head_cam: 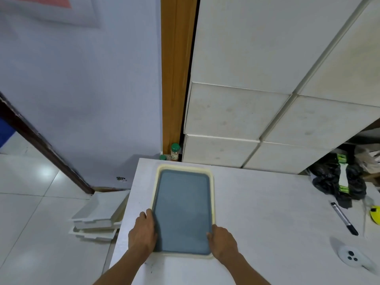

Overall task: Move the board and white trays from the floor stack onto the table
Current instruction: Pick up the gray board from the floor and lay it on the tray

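A board [183, 210] with a grey-blue face and a cream rim lies flat on the white table [267, 212], its long side running away from me. My left hand [143, 232] grips its near left edge. My right hand [223, 243] grips its near right edge. On the tiled floor left of the table sits a stack of white trays [98, 218], the top one tilted, partly hidden by the table edge.
White cabinets [236, 112] rise behind the table. Two green-capped jars [175, 151] stand in the back corner. At the right lie a black bag bundle [339, 182], a black marker [344, 218], a yellow object [375, 212] and a white round lid [351, 257].
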A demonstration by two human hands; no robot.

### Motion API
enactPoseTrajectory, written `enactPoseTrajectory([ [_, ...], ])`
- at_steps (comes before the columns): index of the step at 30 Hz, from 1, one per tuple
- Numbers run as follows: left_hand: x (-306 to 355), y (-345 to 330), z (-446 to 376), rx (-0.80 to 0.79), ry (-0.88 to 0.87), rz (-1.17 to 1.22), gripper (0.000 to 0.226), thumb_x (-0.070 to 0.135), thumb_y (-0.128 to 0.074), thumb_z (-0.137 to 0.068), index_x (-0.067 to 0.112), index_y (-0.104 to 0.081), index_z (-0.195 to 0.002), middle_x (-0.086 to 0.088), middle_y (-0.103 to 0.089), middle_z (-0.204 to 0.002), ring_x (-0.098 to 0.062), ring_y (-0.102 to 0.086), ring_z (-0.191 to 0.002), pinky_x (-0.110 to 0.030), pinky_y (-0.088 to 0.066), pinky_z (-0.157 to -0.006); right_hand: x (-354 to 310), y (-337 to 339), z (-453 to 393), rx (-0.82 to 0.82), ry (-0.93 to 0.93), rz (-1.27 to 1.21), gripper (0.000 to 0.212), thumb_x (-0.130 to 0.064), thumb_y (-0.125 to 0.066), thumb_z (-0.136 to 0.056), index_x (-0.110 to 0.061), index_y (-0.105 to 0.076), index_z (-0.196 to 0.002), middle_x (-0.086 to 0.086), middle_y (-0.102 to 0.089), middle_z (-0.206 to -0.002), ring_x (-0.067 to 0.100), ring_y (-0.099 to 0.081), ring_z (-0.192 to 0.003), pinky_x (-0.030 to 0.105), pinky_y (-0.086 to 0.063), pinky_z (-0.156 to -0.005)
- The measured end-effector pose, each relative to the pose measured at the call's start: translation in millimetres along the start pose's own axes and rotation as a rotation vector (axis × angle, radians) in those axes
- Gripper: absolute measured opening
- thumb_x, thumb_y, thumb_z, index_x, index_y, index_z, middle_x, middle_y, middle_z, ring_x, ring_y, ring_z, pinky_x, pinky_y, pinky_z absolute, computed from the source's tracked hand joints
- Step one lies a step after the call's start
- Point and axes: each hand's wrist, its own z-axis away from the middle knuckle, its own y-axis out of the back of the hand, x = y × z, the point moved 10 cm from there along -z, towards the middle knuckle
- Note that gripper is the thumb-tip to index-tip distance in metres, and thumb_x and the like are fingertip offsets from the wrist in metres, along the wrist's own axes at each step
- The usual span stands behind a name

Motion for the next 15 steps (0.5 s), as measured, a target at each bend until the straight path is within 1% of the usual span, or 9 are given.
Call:
enactPoseTrajectory([
  [3,4.2,2.8,-3.7,0.015,-0.024,-0.058,0.038,0.016,-0.043,-0.094,0.015,-0.035,-0.131,-0.005,-0.05,-0.125,-0.022,-0.053,-0.113,-0.033,-0.049,-0.083,1.6,1.5,-3.1,-0.009,-0.02,0.048,0.037,-0.038,-0.035,-0.1,-0.014,-0.052,-0.122,0.008,-0.06,-0.127,0.026,-0.057,-0.12,0.032,-0.045,-0.096],
  [6,8.2,5.9,-9.1,0.026,-0.029,-0.071,0.041,0.02,-0.043,-0.096,0.016,-0.032,-0.135,-0.004,-0.049,-0.129,-0.019,-0.054,-0.113,-0.031,-0.048,-0.085,-3.5,7.1,-5.6,0.009,-0.012,0.094,0.038,-0.038,-0.035,-0.1,-0.014,-0.051,-0.124,0.008,-0.059,-0.128,0.027,-0.056,-0.12,0.032,-0.044,-0.097],
  [8,10.0,7.7,-10.5,0.037,-0.034,-0.051,0.04,0.02,-0.043,-0.096,0.015,-0.031,-0.134,-0.004,-0.049,-0.13,-0.019,-0.054,-0.113,-0.03,-0.048,-0.086,-6.8,9.8,-6.8,0.027,-0.004,0.128,0.037,-0.036,-0.034,-0.101,-0.013,-0.051,-0.124,0.009,-0.059,-0.128,0.028,-0.056,-0.121,0.032,-0.044,-0.097],
  [12,7.3,10.8,-9.3,0.066,-0.029,-0.067,0.035,0.013,-0.04,-0.094,0.015,-0.034,-0.129,-0.004,-0.052,-0.121,-0.021,-0.056,-0.106,-0.031,-0.043,-0.073,-12.6,12.0,-5.4,0.043,0.01,0.237,0.038,-0.034,-0.033,-0.101,-0.013,-0.053,-0.125,0.009,-0.059,-0.129,0.028,-0.056,-0.121,0.032,-0.043,-0.097],
  [13,6.4,11.5,-11.2,0.066,-0.041,-0.086,0.033,0.015,-0.041,-0.095,0.015,-0.036,-0.128,-0.005,-0.053,-0.119,-0.022,-0.058,-0.104,-0.032,-0.044,-0.073,-14.9,15.8,-5.2,0.047,0.016,0.266,0.038,-0.034,-0.034,-0.1,-0.014,-0.054,-0.125,0.01,-0.059,-0.13,0.029,-0.055,-0.122,0.032,-0.043,-0.098],
  [15,2.5,15.9,-18.0,0.056,-0.059,-0.109,0.03,0.03,-0.041,-0.098,0.016,-0.042,-0.123,-0.006,-0.059,-0.117,-0.024,-0.061,-0.104,-0.033,-0.046,-0.078,-25.5,31.5,-5.7,0.077,0.048,0.326,0.036,-0.031,-0.041,-0.095,-0.015,-0.058,-0.123,0.01,-0.06,-0.127,0.03,-0.057,-0.121,0.033,-0.045,-0.098],
])
